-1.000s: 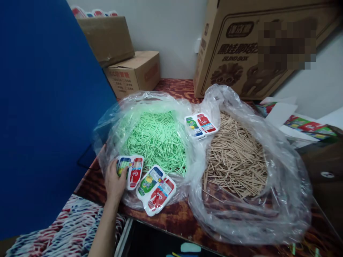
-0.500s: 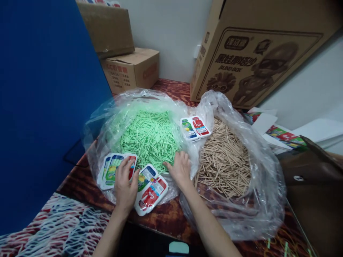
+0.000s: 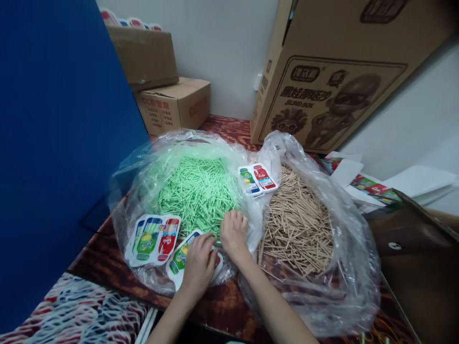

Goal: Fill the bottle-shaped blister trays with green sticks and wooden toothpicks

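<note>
Left hand (image 3: 199, 260) over 1 printed pack (image 3: 178, 262), right hand (image 3: 234, 233) beside green sticks (image 3: 197, 191)

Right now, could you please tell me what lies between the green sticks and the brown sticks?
In the head view, printed Cola packaging and crumpled clear plastic lie between the green sticks and brown sticks.

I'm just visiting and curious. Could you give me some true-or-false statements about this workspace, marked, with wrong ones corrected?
1. The bare left hand partly covers a flat, white-edged, green-printed packet. True.
2. Thin pale-green sticks lie left of thin tan sticks. True.
3. The tan sticks lie in a glass bowl. False: they lie in a clear plastic bag.
4. Both hands are among the tan sticks. False: the bare right hand is by the green ones.
5. A large, brown, printed cardboard box stands beyond the bag. True.
</note>
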Demonstrator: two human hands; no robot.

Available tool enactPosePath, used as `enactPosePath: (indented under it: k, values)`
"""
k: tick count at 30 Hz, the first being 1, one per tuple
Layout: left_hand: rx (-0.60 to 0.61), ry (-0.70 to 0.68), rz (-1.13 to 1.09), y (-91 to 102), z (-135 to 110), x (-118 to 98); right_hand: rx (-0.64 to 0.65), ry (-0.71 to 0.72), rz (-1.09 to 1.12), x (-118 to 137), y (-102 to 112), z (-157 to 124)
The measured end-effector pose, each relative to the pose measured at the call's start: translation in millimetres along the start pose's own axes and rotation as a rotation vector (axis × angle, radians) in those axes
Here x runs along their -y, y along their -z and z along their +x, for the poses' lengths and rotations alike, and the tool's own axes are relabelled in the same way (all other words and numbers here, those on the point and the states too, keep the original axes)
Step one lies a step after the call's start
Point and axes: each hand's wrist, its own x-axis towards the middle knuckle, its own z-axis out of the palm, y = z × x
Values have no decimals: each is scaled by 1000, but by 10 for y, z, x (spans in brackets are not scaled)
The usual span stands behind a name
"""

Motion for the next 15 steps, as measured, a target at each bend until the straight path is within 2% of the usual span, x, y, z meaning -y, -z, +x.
enactPosePath:
  k: [3,6,12,15]
  values:
    - [90,-24,14,-34,7,10,45,29,93,-102,21,79]
    - [110,2,-29,-5,36,21,68,-51,256,-195,98,166]
    - [167,116,-206,114,245,-36,38,-109,704,-225,263,385]
    - [189,201,-333,150,396,-84,181,-174,1003,-229,292,494]
